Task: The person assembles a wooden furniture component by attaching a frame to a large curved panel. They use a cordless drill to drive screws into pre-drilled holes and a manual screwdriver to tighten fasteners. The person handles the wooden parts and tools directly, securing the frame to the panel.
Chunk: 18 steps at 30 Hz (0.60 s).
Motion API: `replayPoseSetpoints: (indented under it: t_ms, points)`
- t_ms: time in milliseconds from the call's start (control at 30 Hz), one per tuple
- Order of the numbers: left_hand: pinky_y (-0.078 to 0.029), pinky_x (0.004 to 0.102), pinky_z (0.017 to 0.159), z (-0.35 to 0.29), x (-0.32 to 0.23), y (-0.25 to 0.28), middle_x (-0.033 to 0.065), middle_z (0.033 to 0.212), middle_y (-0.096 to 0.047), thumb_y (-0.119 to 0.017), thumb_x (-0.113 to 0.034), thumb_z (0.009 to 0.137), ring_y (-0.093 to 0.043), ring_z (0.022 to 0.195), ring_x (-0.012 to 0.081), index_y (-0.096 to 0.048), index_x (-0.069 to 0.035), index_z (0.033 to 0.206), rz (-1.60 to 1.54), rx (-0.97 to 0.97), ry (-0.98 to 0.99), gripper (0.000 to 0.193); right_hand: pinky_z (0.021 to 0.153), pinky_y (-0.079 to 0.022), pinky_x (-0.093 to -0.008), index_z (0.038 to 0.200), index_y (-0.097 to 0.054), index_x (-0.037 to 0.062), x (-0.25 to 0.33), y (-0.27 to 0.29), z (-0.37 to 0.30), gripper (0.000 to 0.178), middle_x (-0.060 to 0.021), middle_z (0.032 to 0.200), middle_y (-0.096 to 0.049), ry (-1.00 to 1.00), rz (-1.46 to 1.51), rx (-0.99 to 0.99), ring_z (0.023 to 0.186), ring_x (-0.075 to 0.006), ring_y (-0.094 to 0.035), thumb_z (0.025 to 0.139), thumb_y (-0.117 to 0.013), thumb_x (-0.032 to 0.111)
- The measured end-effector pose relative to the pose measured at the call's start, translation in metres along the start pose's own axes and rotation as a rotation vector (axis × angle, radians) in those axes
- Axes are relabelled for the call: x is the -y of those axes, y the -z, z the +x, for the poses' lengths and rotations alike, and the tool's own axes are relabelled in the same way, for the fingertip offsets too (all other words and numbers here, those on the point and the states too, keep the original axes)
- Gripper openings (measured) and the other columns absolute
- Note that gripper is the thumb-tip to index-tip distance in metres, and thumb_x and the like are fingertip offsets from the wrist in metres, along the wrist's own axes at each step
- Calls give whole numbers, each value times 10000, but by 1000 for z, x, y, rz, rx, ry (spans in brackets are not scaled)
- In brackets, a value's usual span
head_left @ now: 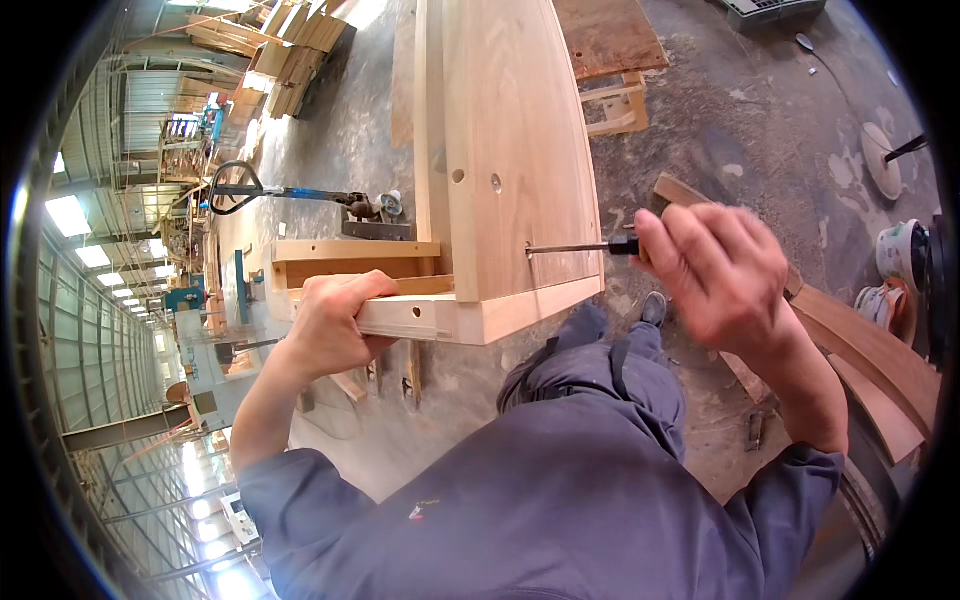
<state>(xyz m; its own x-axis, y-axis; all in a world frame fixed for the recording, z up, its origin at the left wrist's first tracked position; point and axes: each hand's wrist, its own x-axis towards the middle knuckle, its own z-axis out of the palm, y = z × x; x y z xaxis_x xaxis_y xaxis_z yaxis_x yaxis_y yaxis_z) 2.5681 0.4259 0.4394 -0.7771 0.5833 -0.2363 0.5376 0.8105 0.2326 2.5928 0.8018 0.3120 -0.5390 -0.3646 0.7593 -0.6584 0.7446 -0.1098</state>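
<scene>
Grey workshop floor (730, 150) surrounds the pale wooden frame (510, 170) in front of the worker (570, 490). I see the left hand (335, 320) clasping its near corner; the right hand (715, 270) grips a screwdriver (580, 248), tip at the broad panel (535, 120).

Wooden case (520, 110) mid-view, running away from the person. Left hand (340, 318) on its near-left end rail (410, 317); right hand (715, 270) right of it, around the screwdriver (585, 247) handle. Screwdriver crosswise, tip at the side panel's near hole (528, 249); two more holes farther up the panel. Pallet jack (300, 193) left of case, lumber stack (300, 55) behind it, far left. Plywood sheet (610, 38) beyond case, to its right. Curved boards (860, 350) lower right, past right hand; bucket (897, 248) behind them. Person's shoe (654, 308) on floor (725, 150), between case and right hand.
</scene>
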Motion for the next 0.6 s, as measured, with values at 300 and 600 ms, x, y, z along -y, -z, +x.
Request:
replayPoseSetpoints:
  t_ms: [300,600]
  points:
    - [-552,371,713,9,1,13,147,871,-721,-792,0,659,-708,833,351,-713,-72,1042,-201,218,3,398,636,-536,-400,864,-646,82,-14,-8,55,237,-68,799,-676,-333,417,56,811,-264,-690,678,-782,24]
    - [-549,401,722,13,-10,31,190,870,-708,-663,47,716,-696,844,390,-695,-72,1100,-128,344,100,403,688,-504,-410,659,-509,115,14,-89,137,297,-29,526,-467,315,828,-55,513,-279,-531,784,-776,149]
